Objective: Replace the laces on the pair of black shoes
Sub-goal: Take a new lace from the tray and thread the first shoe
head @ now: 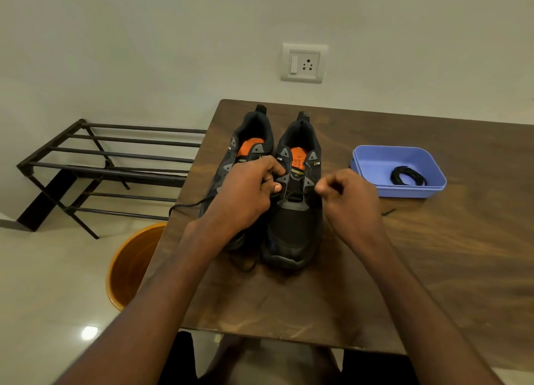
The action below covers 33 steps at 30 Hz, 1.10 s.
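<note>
Two black shoes with orange insoles stand side by side on the wooden table (433, 254), toes toward me. The right shoe (294, 231) has a black lace (291, 195) crossing its lower eyelets. My left hand (245, 194) pinches the lace at the shoe's left eyelets and covers much of the left shoe (251, 133). My right hand (349, 197) pinches the other end of the lace at the right eyelets. A loose black lace (185, 205) trails off the table's left edge. A coiled black lace (407, 176) lies in the blue tray (372, 165).
A short lace tip (388, 212) lies on the table in front of the blue tray. An orange bucket (130, 269) stands on the floor at the table's left edge. A black metal shoe rack (101, 165) stands against the wall at left. A wall socket (303, 64) is behind the table.
</note>
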Motion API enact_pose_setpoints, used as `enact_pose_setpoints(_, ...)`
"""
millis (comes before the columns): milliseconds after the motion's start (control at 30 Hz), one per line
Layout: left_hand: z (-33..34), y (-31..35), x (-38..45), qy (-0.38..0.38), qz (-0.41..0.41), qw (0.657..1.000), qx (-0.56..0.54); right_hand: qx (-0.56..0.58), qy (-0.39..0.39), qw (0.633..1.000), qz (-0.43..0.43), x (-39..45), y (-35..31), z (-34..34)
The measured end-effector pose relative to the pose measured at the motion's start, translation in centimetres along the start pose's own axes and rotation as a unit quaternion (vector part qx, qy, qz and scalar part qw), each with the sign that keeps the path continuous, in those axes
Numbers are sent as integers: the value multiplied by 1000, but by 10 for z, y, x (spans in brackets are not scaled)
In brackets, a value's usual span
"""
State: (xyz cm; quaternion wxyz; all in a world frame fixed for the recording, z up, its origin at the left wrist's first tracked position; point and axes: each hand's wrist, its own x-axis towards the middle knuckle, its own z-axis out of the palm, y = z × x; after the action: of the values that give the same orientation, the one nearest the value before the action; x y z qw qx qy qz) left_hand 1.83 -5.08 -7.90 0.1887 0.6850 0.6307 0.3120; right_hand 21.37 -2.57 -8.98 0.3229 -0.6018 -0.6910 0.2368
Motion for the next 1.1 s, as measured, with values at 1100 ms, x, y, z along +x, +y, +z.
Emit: enact_pose_setpoints(1100,-1,-5,2,-9,-10,1000,-1,70,-21,995,63,4,4,-9)
